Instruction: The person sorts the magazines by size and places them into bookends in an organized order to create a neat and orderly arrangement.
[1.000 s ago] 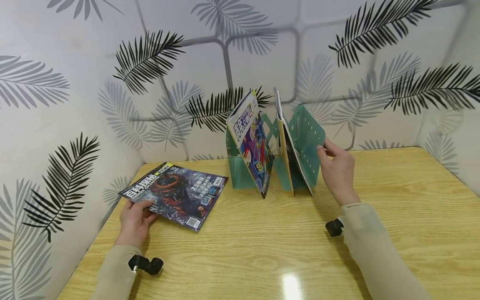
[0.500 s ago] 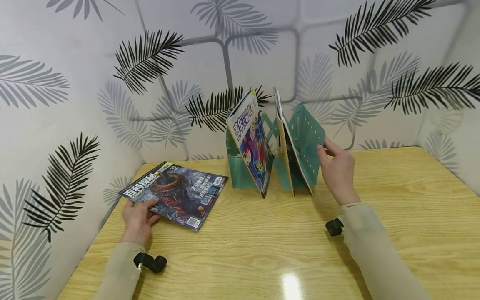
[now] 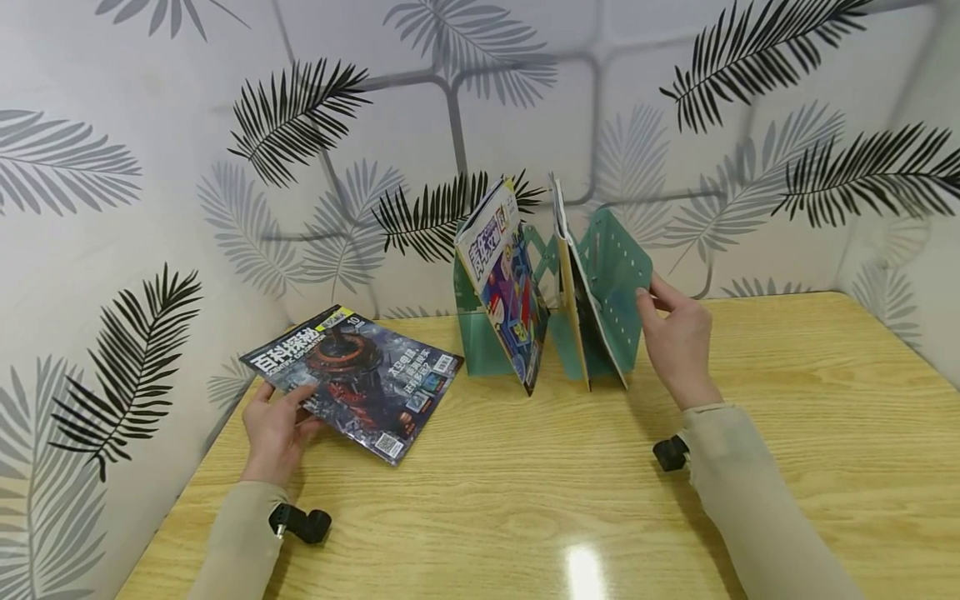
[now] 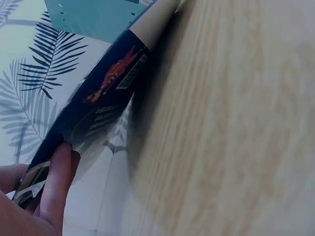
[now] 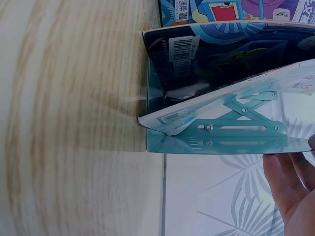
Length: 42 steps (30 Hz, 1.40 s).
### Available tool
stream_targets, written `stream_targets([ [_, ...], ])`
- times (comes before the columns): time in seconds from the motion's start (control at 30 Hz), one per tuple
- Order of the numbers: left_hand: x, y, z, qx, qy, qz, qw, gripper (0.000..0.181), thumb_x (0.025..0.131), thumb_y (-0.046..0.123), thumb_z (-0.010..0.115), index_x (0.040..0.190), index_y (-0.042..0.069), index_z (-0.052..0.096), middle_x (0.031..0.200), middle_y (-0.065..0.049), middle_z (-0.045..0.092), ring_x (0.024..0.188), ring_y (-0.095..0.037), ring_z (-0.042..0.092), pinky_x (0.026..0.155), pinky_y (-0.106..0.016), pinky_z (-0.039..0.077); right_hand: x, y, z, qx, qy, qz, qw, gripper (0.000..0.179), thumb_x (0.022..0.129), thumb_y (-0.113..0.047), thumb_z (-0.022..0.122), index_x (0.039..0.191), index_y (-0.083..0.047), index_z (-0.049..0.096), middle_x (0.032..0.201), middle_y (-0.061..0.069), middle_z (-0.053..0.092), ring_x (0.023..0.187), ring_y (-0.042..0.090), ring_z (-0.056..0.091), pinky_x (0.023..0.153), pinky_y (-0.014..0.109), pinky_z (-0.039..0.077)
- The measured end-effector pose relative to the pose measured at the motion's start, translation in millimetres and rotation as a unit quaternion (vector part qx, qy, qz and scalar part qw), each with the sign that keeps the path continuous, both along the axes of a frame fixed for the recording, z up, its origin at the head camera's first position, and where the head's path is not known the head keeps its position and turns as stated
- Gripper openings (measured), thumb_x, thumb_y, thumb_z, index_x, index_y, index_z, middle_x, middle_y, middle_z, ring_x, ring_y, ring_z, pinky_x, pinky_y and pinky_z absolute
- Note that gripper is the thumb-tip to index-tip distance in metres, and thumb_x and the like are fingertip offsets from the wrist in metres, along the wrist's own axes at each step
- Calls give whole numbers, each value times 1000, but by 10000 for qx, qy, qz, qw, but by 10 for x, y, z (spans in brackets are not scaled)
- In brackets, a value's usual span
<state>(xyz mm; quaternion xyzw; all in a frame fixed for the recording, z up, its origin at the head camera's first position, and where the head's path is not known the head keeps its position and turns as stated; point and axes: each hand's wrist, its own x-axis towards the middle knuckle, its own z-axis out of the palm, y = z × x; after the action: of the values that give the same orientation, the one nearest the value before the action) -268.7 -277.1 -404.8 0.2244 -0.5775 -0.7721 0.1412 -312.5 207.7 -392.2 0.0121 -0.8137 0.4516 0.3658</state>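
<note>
My left hand pinches a dark-covered magazine at its near left edge, thumb on top and fingers below. In the left wrist view the magazine is tilted up, with its back cover above the wood and the fingers under it. At the back stands a teal expandable bookend. A colourful magazine leans in its left part, and thinner magazines stand near its right part. My right hand pinches the outer edge of the bookend's right perforated plate.
The wooden table runs up to a wall with a leaf pattern behind and at the left. In the right wrist view, the bookend's crossed linkage shows between the plates. Black wrist cameras sit on both sleeves.
The left hand has shifted slightly to the right, and the dark magazine's far edge has risen. The right hand stays at the bookend plate.
</note>
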Motion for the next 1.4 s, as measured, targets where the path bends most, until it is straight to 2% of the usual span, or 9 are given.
stream_targets([
  [0.2, 22, 71, 46, -164, 420, 95, 9989, 48, 89, -4, 65, 134, 7, 53, 74, 0, 69, 56, -15, 68, 42, -29, 53, -7, 2, 0, 4, 2, -10, 10000, 35, 99, -24, 58, 134, -17, 62, 116, 8, 70, 95, 26, 68, 60, 10, 41],
  [0.33, 34, 113, 78, -418, 641, 236, 9968, 45, 88, -5, 65, 130, 8, 56, 74, 0, 69, 54, -14, 67, 41, -28, 52, -10, 0, 7, 26, -1, -24, 10000, 35, 99, -24, 57, 134, -17, 62, 115, 9, 70, 95, 26, 68, 61, 10, 41],
  [0.5, 37, 154, 114, -776, 862, 354, 9926, 48, 88, -3, 68, 132, 11, 56, 75, -1, 69, 56, -14, 67, 40, -28, 51, -3, -1, 9, 61, -4, -70, 10000, 35, 100, -25, 57, 134, -18, 62, 115, 8, 70, 95, 25, 69, 65, 10, 42],
  [0.87, 28, 265, 198, -1227, 980, 495, 9863, 45, 88, 2, 68, 131, 12, 60, 88, -6, 69, 56, -14, 65, 41, -31, 52, 8, 9, 12, 55, -17, -41, 10000, 35, 100, -26, 56, 134, -19, 62, 112, 8, 71, 94, 24, 68, 67, 13, 43],
  [1.17, 32, 363, 285, -1926, 996, 611, 9743, 49, 89, 7, 69, 136, 17, 58, 99, -11, 68, 69, -14, 67, 43, -32, 53, 1, -7, 13, 59, -21, -18, 10000, 35, 100, -27, 56, 134, -18, 62, 113, 8, 71, 95, 24, 68, 66, 14, 43],
  [1.3, 42, 404, 313, -1944, 1154, 559, 9725, 49, 89, 7, 69, 136, 17, 57, 102, -14, 68, 70, -15, 68, 44, -31, 53, -2, -8, 10, 39, 9, 12, 10000, 36, 100, -26, 57, 134, -18, 62, 113, 9, 71, 94, 25, 68, 64, 13, 42],
  [1.4, 52, 441, 331, -1944, 1352, 537, 9701, 49, 89, 7, 70, 136, 17, 58, 98, -15, 67, 62, -14, 65, 43, -30, 53, 0, -5, 4, 9, -1, 13, 10000, 36, 100, -27, 57, 134, -18, 62, 113, 9, 71, 94, 24, 68, 64, 13, 42],
])
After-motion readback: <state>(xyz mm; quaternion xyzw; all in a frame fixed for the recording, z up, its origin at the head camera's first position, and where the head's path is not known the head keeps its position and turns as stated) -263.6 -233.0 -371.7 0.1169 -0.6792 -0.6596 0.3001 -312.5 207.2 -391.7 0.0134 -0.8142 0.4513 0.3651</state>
